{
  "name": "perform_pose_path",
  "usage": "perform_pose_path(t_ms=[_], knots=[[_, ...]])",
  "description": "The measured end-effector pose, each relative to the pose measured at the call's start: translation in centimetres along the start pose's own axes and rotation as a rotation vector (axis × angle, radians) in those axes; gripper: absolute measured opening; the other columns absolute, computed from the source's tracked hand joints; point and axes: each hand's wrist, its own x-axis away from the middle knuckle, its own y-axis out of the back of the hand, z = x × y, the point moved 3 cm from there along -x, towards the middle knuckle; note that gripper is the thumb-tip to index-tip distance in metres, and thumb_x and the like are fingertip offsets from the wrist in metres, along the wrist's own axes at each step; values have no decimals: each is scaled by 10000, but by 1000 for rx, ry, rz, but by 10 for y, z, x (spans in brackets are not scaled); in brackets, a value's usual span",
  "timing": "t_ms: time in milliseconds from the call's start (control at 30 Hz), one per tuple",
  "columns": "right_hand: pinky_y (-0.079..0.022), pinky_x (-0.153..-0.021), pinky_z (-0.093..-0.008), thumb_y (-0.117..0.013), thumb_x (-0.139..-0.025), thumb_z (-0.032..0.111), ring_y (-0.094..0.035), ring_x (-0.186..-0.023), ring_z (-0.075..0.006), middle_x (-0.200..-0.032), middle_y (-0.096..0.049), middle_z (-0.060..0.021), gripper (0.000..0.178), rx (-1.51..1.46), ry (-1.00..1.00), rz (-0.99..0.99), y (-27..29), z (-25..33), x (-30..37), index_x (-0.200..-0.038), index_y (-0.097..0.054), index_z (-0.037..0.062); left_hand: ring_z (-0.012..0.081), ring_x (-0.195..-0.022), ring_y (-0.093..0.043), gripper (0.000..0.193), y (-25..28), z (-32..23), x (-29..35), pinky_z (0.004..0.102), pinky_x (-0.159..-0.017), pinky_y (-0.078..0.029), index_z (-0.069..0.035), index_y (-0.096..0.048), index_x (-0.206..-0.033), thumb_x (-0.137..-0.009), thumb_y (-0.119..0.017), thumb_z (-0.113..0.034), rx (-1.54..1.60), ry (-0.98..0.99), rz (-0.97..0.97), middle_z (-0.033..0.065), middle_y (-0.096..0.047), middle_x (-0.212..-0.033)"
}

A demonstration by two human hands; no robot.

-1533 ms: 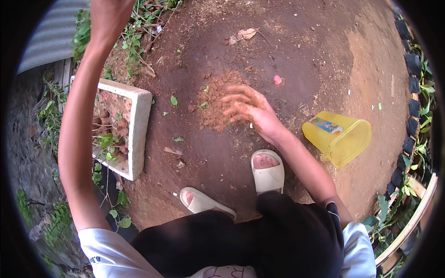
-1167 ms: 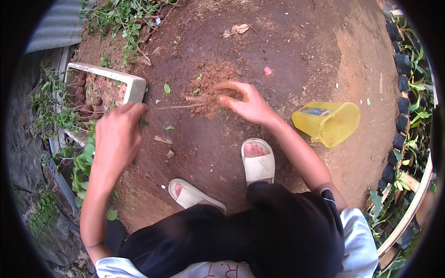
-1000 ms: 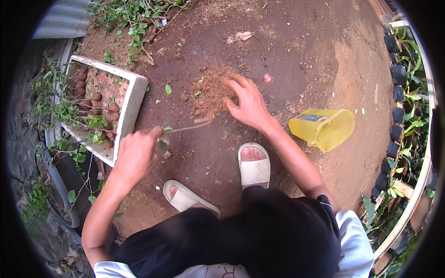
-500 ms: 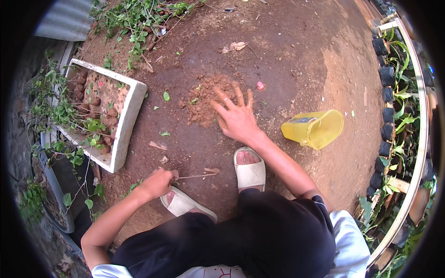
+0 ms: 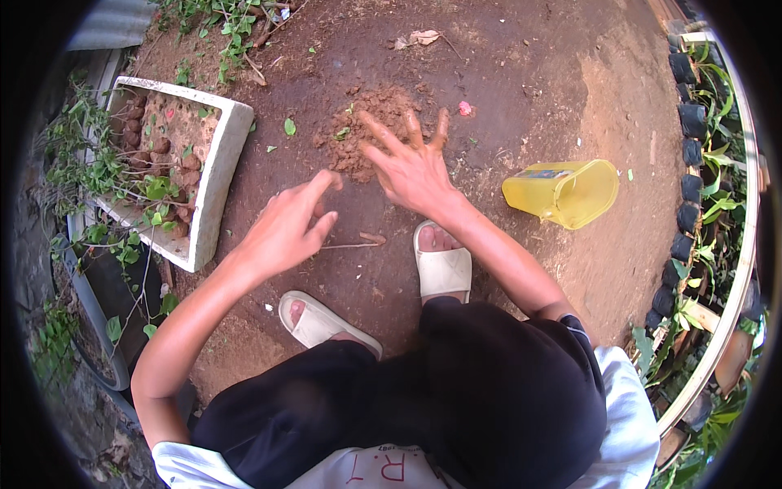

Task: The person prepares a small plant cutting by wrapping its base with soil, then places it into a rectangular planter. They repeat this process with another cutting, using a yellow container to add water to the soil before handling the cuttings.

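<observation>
My right hand [image 5: 414, 167] hovers at or on the near edge of a patch of wet brown mud [image 5: 358, 155], its fingers spread and their tips smeared with mud; whether they touch it is hard to tell. To its left, my left hand [image 5: 285, 222] has its thumb apart from bent fingers, with nothing visible between them. A thin stick [image 5: 354, 244] shows just beside that hand's thumb, its left end meeting the hand's outline. A yellow translucent plastic pitcher [image 5: 562, 191] lies tipped on its side to the right of my right forearm.
At the left, a white trough [image 5: 224, 175] holds several brown mud balls [image 5: 138, 155], partly covered by leafy vines. My sandalled feet [image 5: 444, 265] stand between me and the mud. Black plant bags [image 5: 691, 155] line the right side behind a pale rail [image 5: 743, 187].
My left hand has moved forward from near my left foot toward the mud, and its closed fingers have opened away from the stick. My right hand stays spread by the mud.
</observation>
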Motion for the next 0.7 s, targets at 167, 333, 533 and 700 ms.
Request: perform_pose_path(t_ms=[167, 333, 533, 700], knots=[[-27, -1059, -837, -678, -827, 182, -338, -1433, -400, -1633, -237, 47, 470, -5, 7, 66, 6, 8, -2, -1288, -632, 265, 355, -676, -625, 527, 0, -20, -29, 471, -699, -464, -83, -425, -1382, -893, -619, -84, 38, -5, 30, 172, -601, -700], [32, -1049, -845, -650, -861, 202, -325, -1449, -400, -1653, -180, 59, 460, -6, -4, 193, 3, 12, -6, -1312, -633, 287, 333, -657, -625, 582, -8, -17, -42, 467, -697, -467, -92, -394, -1429, -891, -618, -84, 71, 49, 76, 175, -607, -694], [37, -1043, -851, -661, -862, 286, -290, -1470, -387, -1659, -157, 53, 463, -3, 9, 216, 3, 9, -5, -1323, -623, 288, 325, -633, -624, 648, -9, -26, -49, 459, -702, -477, -93, -370, -1467, -877, -641, -99, -1, 88, 118, 155, -603, -656], [24, -1063, -830, -595, -892, 334, -155, -1490, -465, -1657, -175, 62, 440, -184, 11, 97, -15, 5, -4, -1320, -612, 234, 350, -736, -642, 681, -15, -56, -50, 470, -733, -488, -81, -371, -1469, -862, -679, -116, -88, -107, 39, 193, -636, -799]])
